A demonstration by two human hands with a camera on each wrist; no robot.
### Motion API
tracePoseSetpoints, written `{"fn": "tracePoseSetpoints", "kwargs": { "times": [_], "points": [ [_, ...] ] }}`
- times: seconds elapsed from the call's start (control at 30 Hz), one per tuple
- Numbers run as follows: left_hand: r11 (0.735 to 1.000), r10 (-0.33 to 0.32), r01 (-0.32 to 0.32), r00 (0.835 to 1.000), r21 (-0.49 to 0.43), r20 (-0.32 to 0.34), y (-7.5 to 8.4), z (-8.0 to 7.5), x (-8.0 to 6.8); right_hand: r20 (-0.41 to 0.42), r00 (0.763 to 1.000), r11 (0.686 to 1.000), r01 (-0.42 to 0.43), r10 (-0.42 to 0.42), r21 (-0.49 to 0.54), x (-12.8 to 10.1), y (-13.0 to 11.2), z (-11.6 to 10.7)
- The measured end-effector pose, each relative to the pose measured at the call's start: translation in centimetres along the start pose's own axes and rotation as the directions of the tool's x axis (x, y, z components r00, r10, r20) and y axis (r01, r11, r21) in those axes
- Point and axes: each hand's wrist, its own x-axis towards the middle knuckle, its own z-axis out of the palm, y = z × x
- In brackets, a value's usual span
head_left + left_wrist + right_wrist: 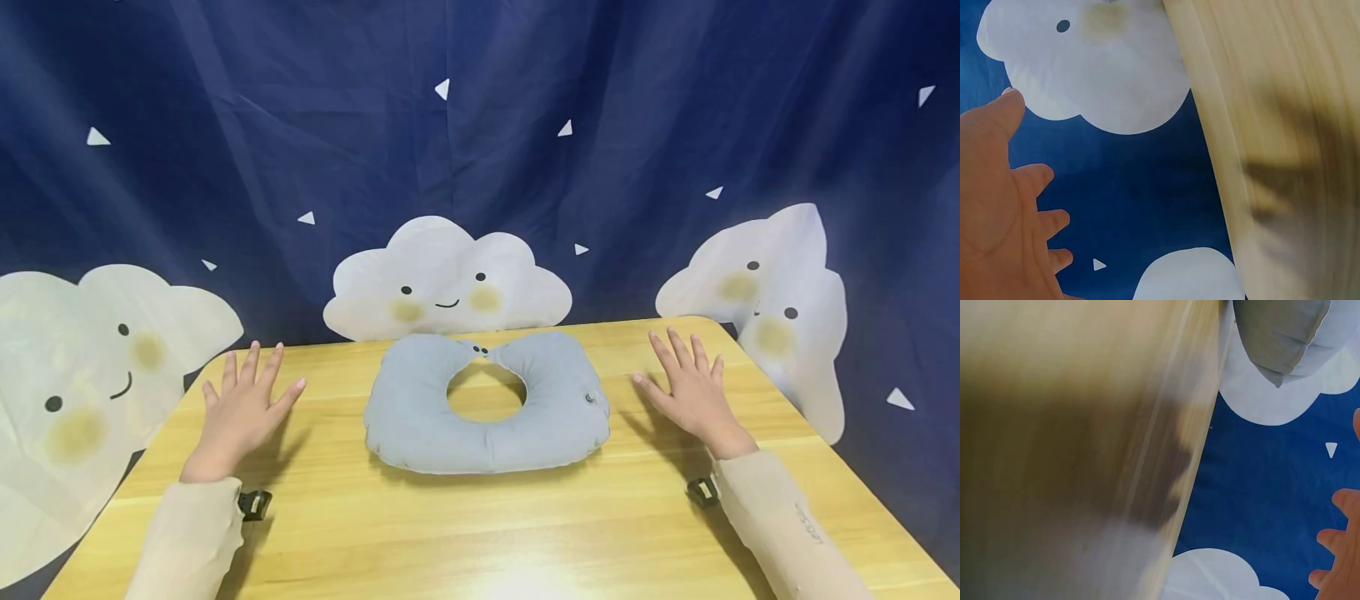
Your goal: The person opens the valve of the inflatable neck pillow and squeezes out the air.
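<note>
A grey inflatable neck pillow lies on the wooden table, puffed up around a round hole. Its two ends meet at the back, where small dark snaps show, and a valve sits on its right side. To the left of the pillow, my left hand is held over the table with fingers spread. My right hand is spread likewise on the other side. Neither hand touches the pillow. In the right wrist view, a corner of the pillow shows at the top.
Behind the table hangs a dark blue curtain with white triangles and smiling clouds. Its folds come close along the table's back and side edges. Each wrist wears a dark strap mount. Hand shadows fall on the tabletop.
</note>
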Motion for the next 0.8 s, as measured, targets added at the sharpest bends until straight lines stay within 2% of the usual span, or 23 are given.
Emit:
{"fn": "tracePoseSetpoints", "kwargs": {
  "times": [0.47,0.8],
  "points": [
    [0.999,0.041,-0.041,0.999,-0.017,-0.027,0.9,-0.1,-0.3,0.007,1.000,1.000,0.016,-0.016,0.020,-0.1,-0.3,0.1],
    [0.997,0.078,-0.078,0.997,-0.021,-0.020,2.5,0.1,-0.1,-0.010,0.996,0.996,0.090,-0.090,0.021,-0.1,-0.6,0.3]
  ]
}}
